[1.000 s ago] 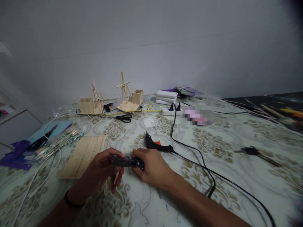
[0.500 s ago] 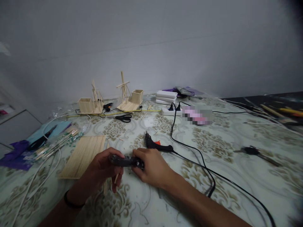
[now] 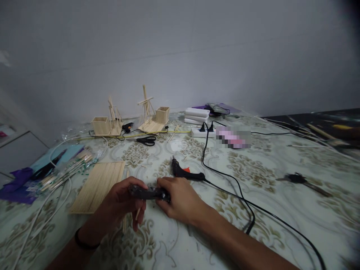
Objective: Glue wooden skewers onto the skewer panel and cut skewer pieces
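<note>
My left hand [image 3: 123,202] is closed round one end of a dark, shiny hand tool [image 3: 149,192], whose exact kind I cannot make out. A short piece of wooden stick [image 3: 137,213] shows between the lower fingers of that hand. The other end of the tool is gripped by my right hand [image 3: 180,200], its fingers curled over it. Just beyond the right hand, a black glue gun [image 3: 185,173] with an orange trigger lies on its side. Left of my hands lies a flat panel of thin wooden sticks [image 3: 98,183].
Two stick models with box shapes [image 3: 100,125] stand at the back, near black scissors [image 3: 146,140]. Cables run from a white power strip [image 3: 198,132] across the patterned tablecloth [image 3: 225,232]. Packaged sticks [image 3: 67,170] lie left; a dark-handled tool [image 3: 298,178] lies right.
Almost nothing differs. The whole view has shifted very slightly; both hands keep the same grip on the dark tool.
</note>
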### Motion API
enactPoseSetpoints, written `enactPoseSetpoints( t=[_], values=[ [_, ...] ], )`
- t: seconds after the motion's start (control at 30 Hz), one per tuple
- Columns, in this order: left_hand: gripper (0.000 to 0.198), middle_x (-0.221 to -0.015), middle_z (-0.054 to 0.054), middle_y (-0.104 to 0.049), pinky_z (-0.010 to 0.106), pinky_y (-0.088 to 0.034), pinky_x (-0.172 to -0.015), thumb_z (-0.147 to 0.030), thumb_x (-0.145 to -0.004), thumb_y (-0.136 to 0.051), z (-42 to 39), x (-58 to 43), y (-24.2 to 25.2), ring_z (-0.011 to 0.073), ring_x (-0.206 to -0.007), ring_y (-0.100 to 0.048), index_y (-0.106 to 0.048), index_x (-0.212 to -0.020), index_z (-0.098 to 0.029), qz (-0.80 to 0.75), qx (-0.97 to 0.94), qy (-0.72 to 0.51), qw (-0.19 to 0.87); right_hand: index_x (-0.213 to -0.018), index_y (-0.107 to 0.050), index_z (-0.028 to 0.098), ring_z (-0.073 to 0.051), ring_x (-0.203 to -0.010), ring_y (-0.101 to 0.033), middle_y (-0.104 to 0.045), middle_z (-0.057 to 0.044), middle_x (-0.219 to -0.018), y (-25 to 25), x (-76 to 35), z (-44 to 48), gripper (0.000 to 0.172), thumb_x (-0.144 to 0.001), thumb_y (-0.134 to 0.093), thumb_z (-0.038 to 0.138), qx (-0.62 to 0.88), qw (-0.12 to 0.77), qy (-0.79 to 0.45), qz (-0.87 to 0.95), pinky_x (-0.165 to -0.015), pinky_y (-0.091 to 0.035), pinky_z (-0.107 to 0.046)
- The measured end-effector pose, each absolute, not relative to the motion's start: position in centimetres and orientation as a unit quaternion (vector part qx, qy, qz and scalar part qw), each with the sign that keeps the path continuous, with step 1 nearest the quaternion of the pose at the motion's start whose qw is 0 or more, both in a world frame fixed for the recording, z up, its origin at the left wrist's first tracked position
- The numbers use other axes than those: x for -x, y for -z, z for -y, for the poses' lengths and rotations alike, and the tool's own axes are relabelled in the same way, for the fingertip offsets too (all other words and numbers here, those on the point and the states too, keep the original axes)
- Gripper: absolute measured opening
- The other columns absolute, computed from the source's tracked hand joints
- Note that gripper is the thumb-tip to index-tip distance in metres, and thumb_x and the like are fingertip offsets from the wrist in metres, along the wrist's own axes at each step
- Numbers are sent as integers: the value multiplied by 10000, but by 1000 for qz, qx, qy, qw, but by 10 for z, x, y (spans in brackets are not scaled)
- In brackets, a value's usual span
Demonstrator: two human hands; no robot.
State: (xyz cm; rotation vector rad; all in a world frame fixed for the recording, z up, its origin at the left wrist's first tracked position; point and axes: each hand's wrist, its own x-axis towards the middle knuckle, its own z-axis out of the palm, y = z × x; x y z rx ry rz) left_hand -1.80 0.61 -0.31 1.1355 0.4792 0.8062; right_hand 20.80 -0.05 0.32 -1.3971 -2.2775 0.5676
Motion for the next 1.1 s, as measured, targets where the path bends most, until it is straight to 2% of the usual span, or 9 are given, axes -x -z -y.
enactPoseSetpoints(
  t=[0.2, 0.43, 0.7, 0.9, 1.1],
  values=[
    [224, -684, -29, -722, 197, -583, -406, -250, -893, -843, -8, 18, 2, 154, -505, -711, -736, -1088, -227, -242, -510, -364, 741, -843, -614, 197, -197, -746, -621, -721, -48, -851, -1, -209, -1, 115, -788, -713, 223, 503, 216, -212, 810, -655, -324, -295],
    [213, -716, -26, -741, 193, -551, -417, -263, -911, -823, -10, 22, 6, 145, -518, -690, -729, -1103, -258, -259, -513, -358, 736, -941, -628, 180, -204, -832, -628, -682, -57, -944, 2, -207, -2, 176, -785, -709, 194, 494, 241, -217, 807, -730, -414, -291],
    [202, -693, -35, -729, 195, -567, -415, -252, -902, -828, -10, 20, 5, 149, -508, -701, -747, -1087, -258, -247, -516, -356, 739, -937, -622, 202, -219, -846, -615, -658, -51, -958, 1, -209, -2, 172, -789, -710, 217, 496, 242, -198, 810, -724, -383, -313],
    [213, -708, -19, -754, 197, -563, -412, -243, -895, -837, -8, 21, 3, 151, -519, -698, -734, -1082, -250, -252, -510, -359, 740, -899, -587, 200, -211, -779, -590, -667, -50, -905, -1, -209, -1, 180, -778, -711, 249, 511, 240, -196, 802, -677, -338, -313],
    [232, -684, -22, -728, 210, -546, -408, -293, -873, -862, -8, 20, -1, 152, -498, -671, -742, -1068, -258, -268, -514, -356, 733, -882, -572, 209, -208, -768, -592, -678, -41, -873, -1, -208, -1, 177, -772, -700, 262, 513, 239, -199, 800, -676, -341, -304]
  ],
)
